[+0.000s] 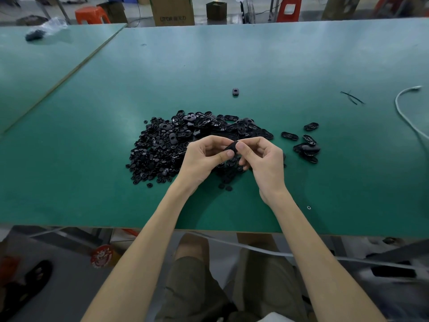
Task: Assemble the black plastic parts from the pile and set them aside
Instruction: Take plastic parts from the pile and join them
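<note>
Black plastic part [231, 148]: you are pinching it with your left hand [204, 159] and right hand [262, 159] above the pile [162, 147].

The green table [255, 66] carried a pile of black parts [162, 145], a smaller cluster of oval pieces [306, 147] to its right, a lone ring [235, 91] beyond, and a white cable [402, 110].

This is a factory assembly workshop. A long green surface [278, 66] abuts a second surface [34, 61]. A pile of black plastic parts [157, 147], small and alike, lies heaped on the long one. Beyond stand cardboard boxes [173, 10] and plastic stools [90, 15] on a bare grey floor [139, 12].
</note>
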